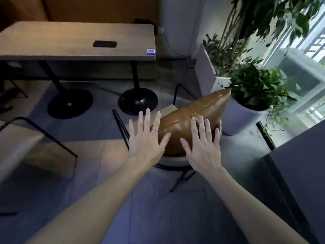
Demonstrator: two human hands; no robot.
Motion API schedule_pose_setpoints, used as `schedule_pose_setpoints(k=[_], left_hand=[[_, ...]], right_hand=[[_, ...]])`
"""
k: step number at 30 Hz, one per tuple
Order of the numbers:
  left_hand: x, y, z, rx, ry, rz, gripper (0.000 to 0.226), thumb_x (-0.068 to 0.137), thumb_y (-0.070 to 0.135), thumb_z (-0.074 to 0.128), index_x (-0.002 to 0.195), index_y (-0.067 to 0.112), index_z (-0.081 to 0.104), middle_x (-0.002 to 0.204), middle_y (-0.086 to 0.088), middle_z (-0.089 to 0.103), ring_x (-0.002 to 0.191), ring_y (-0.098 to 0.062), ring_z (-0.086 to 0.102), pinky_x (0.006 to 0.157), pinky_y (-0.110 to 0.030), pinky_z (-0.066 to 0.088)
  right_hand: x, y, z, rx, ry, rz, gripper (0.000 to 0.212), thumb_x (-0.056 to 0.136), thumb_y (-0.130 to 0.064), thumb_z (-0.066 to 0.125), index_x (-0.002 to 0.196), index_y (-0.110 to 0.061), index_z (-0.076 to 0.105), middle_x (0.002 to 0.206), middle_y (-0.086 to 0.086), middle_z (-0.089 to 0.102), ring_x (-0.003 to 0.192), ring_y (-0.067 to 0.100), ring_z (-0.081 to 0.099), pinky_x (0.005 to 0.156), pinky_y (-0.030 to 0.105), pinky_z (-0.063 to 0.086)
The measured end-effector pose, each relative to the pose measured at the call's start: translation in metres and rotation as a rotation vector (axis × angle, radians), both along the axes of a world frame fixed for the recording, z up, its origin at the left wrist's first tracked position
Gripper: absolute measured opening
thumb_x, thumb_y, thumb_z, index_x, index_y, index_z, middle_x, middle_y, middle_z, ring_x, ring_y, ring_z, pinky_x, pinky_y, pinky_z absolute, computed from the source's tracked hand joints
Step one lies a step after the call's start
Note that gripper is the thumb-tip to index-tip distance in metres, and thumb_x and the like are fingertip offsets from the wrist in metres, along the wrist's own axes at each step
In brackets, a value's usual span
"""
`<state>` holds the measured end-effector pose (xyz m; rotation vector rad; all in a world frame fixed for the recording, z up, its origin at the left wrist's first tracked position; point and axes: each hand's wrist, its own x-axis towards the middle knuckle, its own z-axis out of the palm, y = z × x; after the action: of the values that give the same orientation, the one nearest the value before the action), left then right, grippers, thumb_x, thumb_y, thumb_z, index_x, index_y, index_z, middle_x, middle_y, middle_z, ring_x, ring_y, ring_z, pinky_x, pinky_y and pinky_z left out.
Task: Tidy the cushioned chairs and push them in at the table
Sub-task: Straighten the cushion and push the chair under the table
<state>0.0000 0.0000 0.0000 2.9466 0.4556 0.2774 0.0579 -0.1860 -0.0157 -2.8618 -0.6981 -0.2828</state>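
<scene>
A tan leather cushion (197, 115) lies tilted on a chair (175, 162) with a pale seat and thin black legs, standing back from the wooden table (52, 46). My left hand (146, 138) is spread flat over the cushion's near left edge, a ring on one finger. My right hand (202, 145) is spread flat over its near right end. Both hands have their fingers apart and grip nothing; whether the palms touch the leather is unclear. A second pale chair (22, 147) stands at the left, blurred.
A dark phone-like object (105, 44) and a blue sticker (151, 51) lie on the table, which has two black pedestal bases (138, 101). Potted plants (258, 88) and a white planter (207, 71) crowd the right by a window. A dark furniture edge (290, 173) is at lower right.
</scene>
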Motion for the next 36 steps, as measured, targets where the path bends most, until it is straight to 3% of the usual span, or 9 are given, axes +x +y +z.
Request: schedule_pose_setpoints(k=[8,13,15,18,21,23,29,32,36], left_hand=[[-0.003,-0.006,-0.025,-0.049,0.013,0.031,0.081,0.097,0.064,0.031,0.162,0.031,-0.004,0.172,-0.011,-0.009,0.157,-0.036,0.0,0.123,-0.059,0.012],[-0.014,0.001,-0.026,-0.461,-0.043,0.329,0.119,0.076,0.045,0.075,0.157,0.039,-0.013,0.171,-0.007,0.006,0.151,-0.035,0.027,0.113,-0.058,0.038],[-0.023,0.002,-0.04,-0.616,-0.013,0.318,0.127,0.067,0.025,0.074,0.155,0.042,-0.016,0.169,-0.008,0.015,0.144,-0.034,0.039,0.103,-0.058,0.048],[-0.027,-0.001,-0.068,-0.847,0.008,0.458,0.121,0.073,0.025,0.074,0.159,0.035,-0.011,0.154,-0.012,0.043,0.13,-0.035,0.053,0.099,-0.053,0.052],[-0.017,-0.007,-0.091,-0.997,0.037,0.616,0.105,0.076,0.032,0.075,0.16,0.018,0.013,0.152,-0.013,0.042,0.131,-0.036,0.051,0.103,-0.052,0.049],[-0.006,-0.013,-0.099,-1.068,0.037,0.647,0.104,0.074,0.032,0.072,0.159,0.019,0.013,0.152,-0.016,0.039,0.126,-0.038,0.053,0.101,-0.05,0.051],[0.03,-0.036,-0.113,-1.087,0.155,0.661,0.116,0.072,0.034,0.073,0.161,0.034,-0.002,0.159,-0.018,0.012,0.14,-0.042,0.035,0.102,-0.034,0.037],[0.034,-0.043,-0.119,-0.984,0.146,0.687,0.122,0.069,0.038,0.075,0.159,0.036,-0.007,0.153,-0.019,0.015,0.143,-0.045,0.025,0.114,-0.047,0.037],[0.036,-0.048,-0.124,-0.965,0.059,0.703,0.121,0.066,0.036,0.075,0.158,0.036,-0.004,0.152,-0.02,0.018,0.142,-0.049,0.025,0.112,-0.053,0.039]], right_hand=[[-0.002,-0.01,-0.038,-0.005,0.079,-0.053,0.08,0.104,-0.06,0.03,0.167,-0.013,0.014,0.173,0.017,0.019,0.158,0.038,0.021,0.124,0.063,0.019],[0.015,-0.01,-0.044,0.1,0.179,-0.118,0.088,0.101,-0.055,0.044,0.166,-0.016,-0.001,0.175,0.017,0.011,0.16,0.037,0.015,0.123,0.064,0.018],[0.026,-0.013,-0.049,0.133,0.245,-0.157,0.101,0.094,-0.044,0.059,0.165,-0.02,-0.01,0.175,0.015,0.004,0.161,0.035,0.01,0.124,0.063,0.016],[0.047,-0.017,-0.056,0.197,0.362,-0.267,0.11,0.091,-0.035,0.065,0.164,-0.022,-0.016,0.176,0.011,-0.005,0.162,0.032,0.004,0.125,0.062,0.012],[0.067,-0.02,-0.064,0.252,0.463,-0.349,0.111,0.09,-0.028,0.066,0.164,-0.021,-0.017,0.176,0.009,-0.011,0.162,0.032,0.0,0.125,0.064,0.012],[0.079,-0.02,-0.07,0.298,0.521,-0.388,0.116,0.086,-0.02,0.068,0.164,-0.021,-0.018,0.175,0.008,-0.015,0.161,0.035,-0.002,0.125,0.064,0.014],[0.102,-0.015,-0.088,0.374,0.625,-0.441,0.127,0.078,-0.005,0.069,0.161,-0.03,-0.024,0.175,0.008,-0.015,0.159,0.041,-0.01,0.125,0.065,0.01],[0.105,-0.021,-0.099,0.334,0.585,-0.411,0.125,0.081,-0.005,0.07,0.162,-0.031,-0.022,0.174,0.011,-0.015,0.159,0.041,-0.01,0.125,0.062,0.008],[0.11,-0.031,-0.112,0.386,0.567,-0.497,0.111,0.09,-0.009,0.065,0.164,-0.026,-0.016,0.174,0.016,-0.015,0.158,0.046,-0.001,0.127,0.057,0.012]])
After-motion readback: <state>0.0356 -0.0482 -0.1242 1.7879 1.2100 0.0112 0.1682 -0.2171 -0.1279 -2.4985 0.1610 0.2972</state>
